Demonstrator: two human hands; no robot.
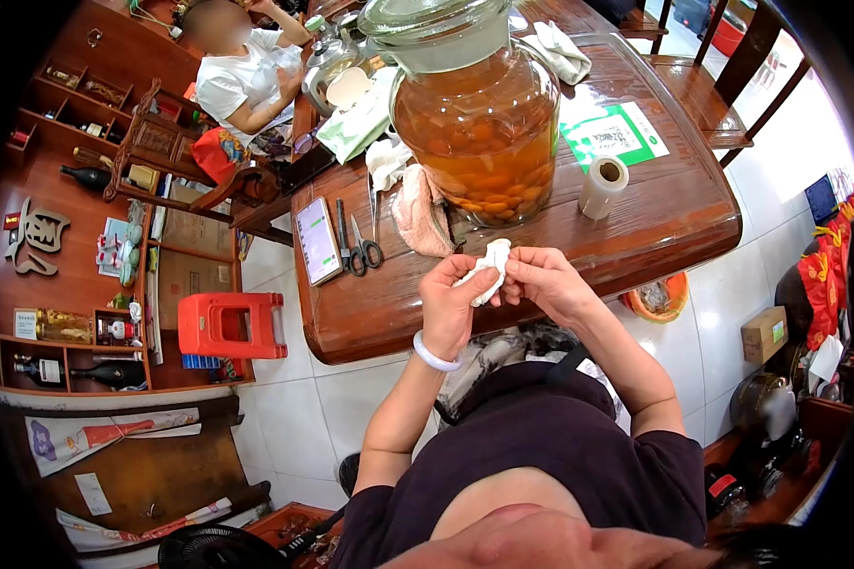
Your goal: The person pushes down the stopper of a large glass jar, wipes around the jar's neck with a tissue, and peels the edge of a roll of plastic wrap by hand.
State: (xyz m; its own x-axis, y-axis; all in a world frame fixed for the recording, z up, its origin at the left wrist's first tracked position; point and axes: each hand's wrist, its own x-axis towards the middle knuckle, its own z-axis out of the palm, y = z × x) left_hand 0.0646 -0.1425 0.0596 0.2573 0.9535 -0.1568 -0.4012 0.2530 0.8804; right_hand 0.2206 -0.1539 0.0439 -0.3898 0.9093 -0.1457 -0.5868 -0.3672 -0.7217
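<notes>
Both my hands meet just over the near edge of the dark wooden table [408, 313], pinching a small crumpled white cloth or tissue [491, 269]. My left hand [453, 294], with a pale bangle at the wrist, grips its left side. The fingers of my right hand [541, 281] close on its right side. Beyond them stands a large lidded glass jar [479, 133] of amber liquid with orange fruit at the bottom. A pink cloth [421, 213] lies against the jar. Black scissors [363, 248] and a phone [319, 242] with its screen lit lie to the left.
A roll of clear film [603, 187] stands right of the jar by a green QR card [617, 135]. Another person [249, 85] sits at the far left. A red stool [231, 325] and an orange bin [659, 298] are on the floor.
</notes>
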